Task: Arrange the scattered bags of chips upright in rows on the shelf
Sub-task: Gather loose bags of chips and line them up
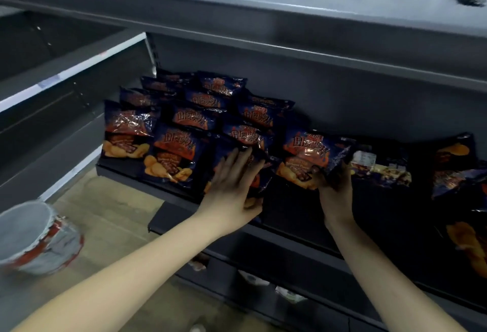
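On the shelf, straight-fingered left hand presses upright bag; right hand grips tilted bag.

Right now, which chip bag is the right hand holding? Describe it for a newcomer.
On the dark middle shelf, upright rows of chip bags fill the left end. Just right of those rows is the held bag, gripped at its lower corner by the right hand. Unlike its neighbours, it is tilted and belongs to no row.

Dim and bluish. Glare on the chip bag above the right grip; heavy shadow to its right. Soft blur throughout, bowed edges.
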`<move>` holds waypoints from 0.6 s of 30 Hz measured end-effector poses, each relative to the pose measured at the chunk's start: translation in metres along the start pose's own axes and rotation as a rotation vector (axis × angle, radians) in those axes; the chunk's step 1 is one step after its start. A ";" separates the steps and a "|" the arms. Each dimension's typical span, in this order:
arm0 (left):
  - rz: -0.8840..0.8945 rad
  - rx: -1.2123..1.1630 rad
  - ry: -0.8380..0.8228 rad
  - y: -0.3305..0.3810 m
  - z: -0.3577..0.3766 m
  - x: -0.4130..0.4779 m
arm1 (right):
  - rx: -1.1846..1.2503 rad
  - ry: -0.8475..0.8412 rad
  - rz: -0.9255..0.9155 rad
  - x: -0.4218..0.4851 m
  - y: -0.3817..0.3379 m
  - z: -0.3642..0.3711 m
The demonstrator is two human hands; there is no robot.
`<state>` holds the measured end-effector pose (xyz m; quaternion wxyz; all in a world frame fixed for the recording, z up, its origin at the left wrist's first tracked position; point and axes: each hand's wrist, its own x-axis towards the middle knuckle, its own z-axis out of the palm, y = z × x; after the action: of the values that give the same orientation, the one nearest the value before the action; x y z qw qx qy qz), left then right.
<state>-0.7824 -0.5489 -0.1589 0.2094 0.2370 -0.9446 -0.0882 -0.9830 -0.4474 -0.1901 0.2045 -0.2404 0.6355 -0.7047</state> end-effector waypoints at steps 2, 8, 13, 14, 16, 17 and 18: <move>0.038 0.067 -0.008 -0.004 0.002 -0.004 | -0.011 -0.001 0.009 0.003 0.002 0.000; -0.063 0.079 -0.024 -0.008 0.010 -0.004 | -0.027 0.017 0.043 0.009 0.008 -0.001; -0.125 0.105 0.029 -0.005 0.013 0.001 | -0.063 0.029 0.009 0.008 0.013 -0.002; -0.142 0.118 0.049 -0.006 0.014 0.001 | -0.074 0.035 0.015 0.008 0.013 -0.002; -0.182 0.146 0.084 -0.008 0.014 0.002 | -0.104 0.036 0.011 0.007 0.016 -0.004; -0.199 0.158 0.089 -0.009 0.014 0.004 | -0.124 0.037 0.000 0.006 0.017 -0.005; -0.210 0.168 0.086 -0.010 0.015 0.005 | -0.141 0.039 -0.011 0.004 0.017 -0.005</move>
<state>-0.7886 -0.5587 -0.1729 0.2187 0.3548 -0.9088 -0.0197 -0.9900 -0.4476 -0.2074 0.1709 -0.2438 0.6861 -0.6638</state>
